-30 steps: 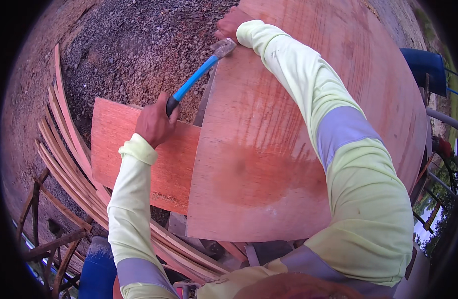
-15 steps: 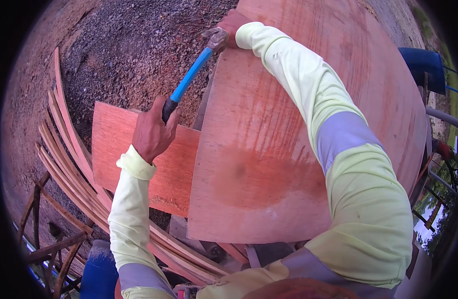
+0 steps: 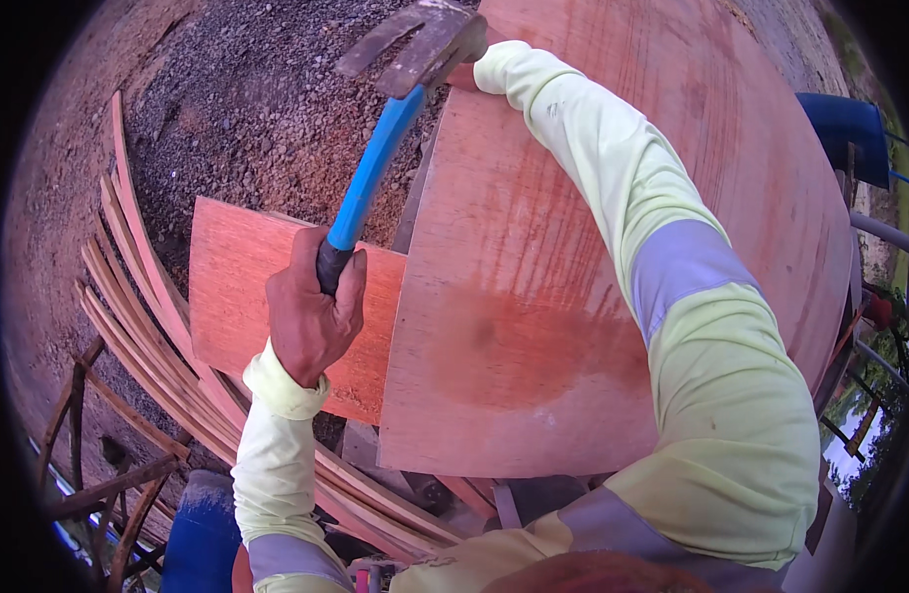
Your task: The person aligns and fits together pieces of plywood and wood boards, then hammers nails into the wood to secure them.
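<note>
My left hand [image 3: 314, 314] is wrapped round the black grip of a claw hammer [image 3: 375, 163] with a blue handle. The hammer's worn metal head is raised, its claw pointing left. My right arm stretches over a large reddish plywood sheet [image 3: 514, 257] to its far left corner. There my right hand [image 3: 463, 78] is mostly hidden behind the hammer head, so its fingers do not show. A smaller, brighter orange plywood piece [image 3: 239, 296] lies under my left hand, beside the large sheet's left edge.
Long thin wood strips [image 3: 143, 262] run along the left side and beneath the plywood. A blue drum [image 3: 198, 539] stands at the lower left near rough wooden poles [image 3: 119, 484]. Another blue drum [image 3: 842, 136] is at the far right. Gravel [image 3: 247, 109] covers the ground beyond.
The hammer has been lifted from beside my right hand, and its head now looks larger and covers that hand. My left hand has shifted slightly right. My right arm has hardly moved.
</note>
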### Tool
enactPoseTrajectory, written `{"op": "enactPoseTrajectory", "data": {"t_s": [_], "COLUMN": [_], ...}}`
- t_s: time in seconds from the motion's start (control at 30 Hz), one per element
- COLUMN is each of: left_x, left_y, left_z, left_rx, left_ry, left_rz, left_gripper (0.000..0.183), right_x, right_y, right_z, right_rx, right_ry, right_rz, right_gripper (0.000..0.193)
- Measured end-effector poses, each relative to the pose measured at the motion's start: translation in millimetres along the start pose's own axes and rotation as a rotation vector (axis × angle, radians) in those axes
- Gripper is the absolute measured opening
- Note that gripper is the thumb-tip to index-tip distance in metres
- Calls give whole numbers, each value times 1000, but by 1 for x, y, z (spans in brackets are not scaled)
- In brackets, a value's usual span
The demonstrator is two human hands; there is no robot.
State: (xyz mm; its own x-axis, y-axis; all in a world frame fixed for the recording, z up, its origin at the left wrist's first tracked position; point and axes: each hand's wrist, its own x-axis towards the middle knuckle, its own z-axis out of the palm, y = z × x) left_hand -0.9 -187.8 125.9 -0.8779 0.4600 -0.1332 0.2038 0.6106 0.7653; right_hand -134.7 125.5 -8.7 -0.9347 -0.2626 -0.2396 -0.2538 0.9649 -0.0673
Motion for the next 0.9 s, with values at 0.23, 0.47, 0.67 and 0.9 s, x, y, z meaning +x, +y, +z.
{"op": "enactPoseTrajectory", "data": {"t_s": [0.23,0.47,0.67,0.9], "left_x": [31,9,-39,-228], "left_y": [-40,-32,-12,-13], "left_z": [3,15,-12,-13], "left_rx": [291,-14,131,-90], "left_ry": [-179,-24,-82,7], "left_rz": [90,16,-65,-471], "left_gripper": [24,25,21,24], "right_x": [9,3,5,-28], "right_y": [-2,-3,-5,-15], "right_z": [5,-9,-18,-7], "right_rx": [-155,-167,-131,-62], "right_ry": [-132,-60,-44,297], "right_rz": [-97,-150,10,127], "right_gripper": [16,8,40,39]}}
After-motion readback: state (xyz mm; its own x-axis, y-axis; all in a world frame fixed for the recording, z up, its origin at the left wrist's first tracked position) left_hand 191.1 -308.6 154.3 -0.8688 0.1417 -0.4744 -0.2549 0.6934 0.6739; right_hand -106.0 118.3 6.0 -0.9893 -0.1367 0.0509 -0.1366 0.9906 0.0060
